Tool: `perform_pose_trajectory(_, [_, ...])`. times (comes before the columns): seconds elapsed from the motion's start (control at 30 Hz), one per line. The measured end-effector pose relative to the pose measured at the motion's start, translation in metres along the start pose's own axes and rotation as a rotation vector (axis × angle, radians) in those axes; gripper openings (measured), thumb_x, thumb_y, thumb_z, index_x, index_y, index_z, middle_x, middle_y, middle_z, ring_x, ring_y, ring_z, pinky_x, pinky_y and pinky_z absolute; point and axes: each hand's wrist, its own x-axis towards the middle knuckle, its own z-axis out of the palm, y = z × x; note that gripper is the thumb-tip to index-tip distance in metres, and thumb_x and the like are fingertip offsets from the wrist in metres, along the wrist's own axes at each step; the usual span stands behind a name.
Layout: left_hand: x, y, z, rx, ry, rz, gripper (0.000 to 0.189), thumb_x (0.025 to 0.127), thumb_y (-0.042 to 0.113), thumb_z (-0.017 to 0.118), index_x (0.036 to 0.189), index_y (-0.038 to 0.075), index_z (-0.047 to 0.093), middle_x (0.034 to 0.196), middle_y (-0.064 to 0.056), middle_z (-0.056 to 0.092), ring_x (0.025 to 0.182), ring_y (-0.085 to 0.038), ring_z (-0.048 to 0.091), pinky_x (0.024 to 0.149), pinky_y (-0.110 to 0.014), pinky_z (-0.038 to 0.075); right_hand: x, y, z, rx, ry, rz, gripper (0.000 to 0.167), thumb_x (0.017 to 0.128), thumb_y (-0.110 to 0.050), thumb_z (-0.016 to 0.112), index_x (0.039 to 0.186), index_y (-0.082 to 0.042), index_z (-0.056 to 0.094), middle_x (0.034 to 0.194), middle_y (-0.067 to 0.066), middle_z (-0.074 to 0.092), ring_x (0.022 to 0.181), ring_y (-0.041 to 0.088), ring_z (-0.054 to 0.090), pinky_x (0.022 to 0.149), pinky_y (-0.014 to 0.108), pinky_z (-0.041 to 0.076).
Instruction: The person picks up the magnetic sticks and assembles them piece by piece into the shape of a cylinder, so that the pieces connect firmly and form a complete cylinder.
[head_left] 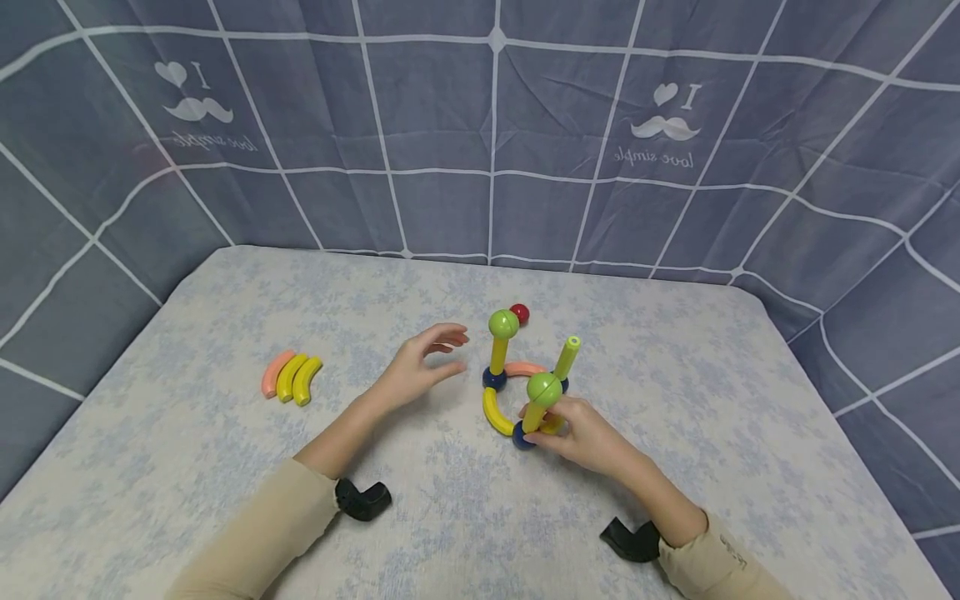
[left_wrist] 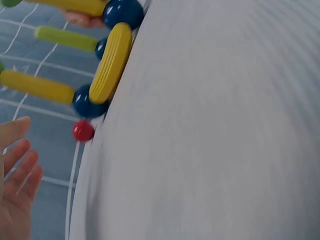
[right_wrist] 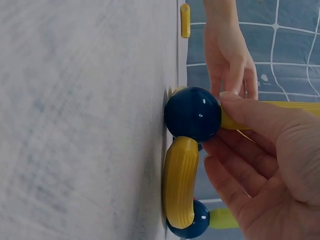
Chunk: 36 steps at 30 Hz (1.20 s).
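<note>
On the table lies a ring of curved bars and dark blue balls. My right hand (head_left: 588, 437) pinches the upright yellow rod (head_left: 533, 417) low down, just above the front blue ball (head_left: 522, 437); a green ball (head_left: 544, 389) tops that rod. A second yellow rod (head_left: 498, 354) with its own green ball (head_left: 503, 324) stands on the left blue ball (head_left: 494, 379). At the back right rises a green rod (head_left: 567, 358) with a bare top. Curved yellow (head_left: 495, 414) and salmon (head_left: 525, 367) bars link the balls. My left hand (head_left: 412, 367) hovers left of the ring, fingers loosely bent, holding nothing.
A red ball (head_left: 520, 313) rests behind the ring. Off to the left, a loose salmon curved bar (head_left: 277, 373) lies beside two yellow curved bars (head_left: 306, 382). A grey gridded curtain (head_left: 442, 150) hangs behind the cloth-covered table (head_left: 420, 533).
</note>
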Motion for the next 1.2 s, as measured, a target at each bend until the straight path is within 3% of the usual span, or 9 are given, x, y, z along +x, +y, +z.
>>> perform_pose_trajectory(0.13, [-0.020, -0.002, -0.031, 0.095, 0.055, -0.004, 0.045, 0.079, -0.002, 0.067, 0.122, -0.003, 0.051, 0.115, -0.021, 0.057, 0.106, -0.033, 0.053, 0.090, -0.045, 0.044, 0.000, -0.001, 0.000, -0.008, 0.005, 0.006, 0.023, 0.077, -0.004, 0.071, 0.099, -0.003, 0.063, 0.097, 0.006, 0.066, 0.085, 0.015, 0.062, 0.072, 0.029, 0.053])
perform_pose_trajectory(0.4, [-0.068, -0.014, -0.088, 0.364, 0.190, 0.018, 0.044, 0.075, -0.003, 0.071, 0.116, -0.003, 0.056, 0.112, -0.015, 0.060, 0.103, -0.027, 0.053, 0.087, -0.029, 0.043, 0.000, -0.004, -0.001, -0.016, 0.000, 0.030, 0.024, 0.077, -0.003, 0.072, 0.099, -0.004, 0.063, 0.095, 0.005, 0.065, 0.087, 0.015, 0.063, 0.074, 0.028, 0.053])
perform_pose_trajectory(0.57, [-0.095, -0.018, -0.112, 0.495, 0.203, 0.017, 0.047, 0.070, -0.008, 0.073, 0.114, -0.003, 0.056, 0.110, -0.014, 0.059, 0.098, -0.028, 0.053, 0.083, -0.024, 0.042, 0.001, -0.004, -0.001, -0.024, 0.001, 0.037, 0.022, 0.077, -0.005, 0.072, 0.097, -0.006, 0.062, 0.097, 0.005, 0.066, 0.086, 0.014, 0.062, 0.074, 0.028, 0.053])
perform_pose_trajectory(0.73, [-0.117, -0.022, -0.125, 0.548, 0.165, -0.003, 0.048, 0.068, -0.008, 0.074, 0.112, -0.001, 0.058, 0.111, -0.014, 0.057, 0.099, -0.020, 0.052, 0.075, -0.008, 0.040, 0.001, -0.003, -0.001, -0.024, -0.002, 0.039, 0.020, 0.078, -0.006, 0.072, 0.096, -0.007, 0.063, 0.098, 0.006, 0.066, 0.086, 0.015, 0.063, 0.074, 0.028, 0.053])
perform_pose_trajectory(0.87, [-0.128, -0.021, -0.132, 0.538, 0.111, -0.018, 0.047, 0.066, -0.011, 0.073, 0.110, -0.002, 0.059, 0.116, -0.018, 0.053, 0.115, -0.032, 0.046, 0.076, -0.002, 0.037, 0.001, -0.003, -0.001, -0.028, 0.000, 0.030, 0.021, 0.078, -0.007, 0.072, 0.097, -0.006, 0.062, 0.097, 0.006, 0.066, 0.086, 0.015, 0.062, 0.074, 0.029, 0.053])
perform_pose_trajectory(0.97, [-0.131, -0.021, -0.134, 0.574, 0.082, -0.024, 0.045, 0.066, -0.012, 0.072, 0.108, -0.003, 0.061, 0.118, -0.020, 0.052, 0.113, -0.048, 0.041, 0.084, -0.003, 0.032, 0.001, -0.004, -0.001, -0.025, 0.003, 0.024, 0.019, 0.078, -0.007, 0.072, 0.094, -0.008, 0.062, 0.097, 0.005, 0.066, 0.085, 0.014, 0.062, 0.074, 0.028, 0.053])
perform_pose_trajectory(1.2, [-0.128, -0.024, -0.131, 0.639, 0.095, 0.070, 0.036, 0.062, -0.015, 0.073, 0.096, -0.004, 0.067, 0.107, -0.016, 0.059, 0.104, -0.040, 0.050, 0.081, -0.002, 0.035, 0.001, -0.003, -0.001, -0.031, 0.013, 0.023, 0.023, 0.078, -0.008, 0.072, 0.098, -0.005, 0.061, 0.094, 0.005, 0.066, 0.083, 0.014, 0.062, 0.073, 0.030, 0.053])
